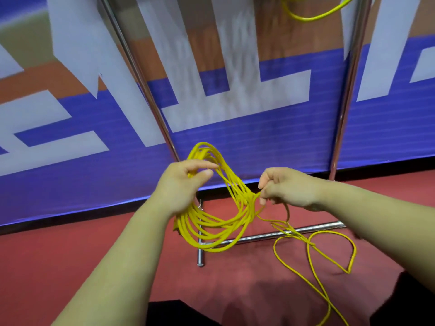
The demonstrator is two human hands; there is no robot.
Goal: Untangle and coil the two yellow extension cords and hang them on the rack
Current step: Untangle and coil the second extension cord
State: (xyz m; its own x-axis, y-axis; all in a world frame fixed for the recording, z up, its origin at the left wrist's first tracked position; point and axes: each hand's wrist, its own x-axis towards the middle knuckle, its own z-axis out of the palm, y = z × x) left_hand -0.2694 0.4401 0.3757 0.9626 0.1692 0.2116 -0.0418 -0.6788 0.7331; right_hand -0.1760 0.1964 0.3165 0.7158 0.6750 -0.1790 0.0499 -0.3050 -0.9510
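1. The left hand curls round the loops of a yellow cord, in front of the rack.
2. The right hand pinches the same cord; its loose end lies on the red floor.
3. A second cord hangs up high.

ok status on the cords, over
Left hand grips the yellow coil; right hand pinches its strands. Loose tail looped on the floor. Another yellow loop up by the rack.

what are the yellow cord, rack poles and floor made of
Yellow extension cord: likely plastic or rubber jacket, smooth, bends in soft loops. Rack poles: metal, probably chrome or polished steel, bright mirror-like glints. Floor: matte red, maybe vinyl or rubber; unsure.
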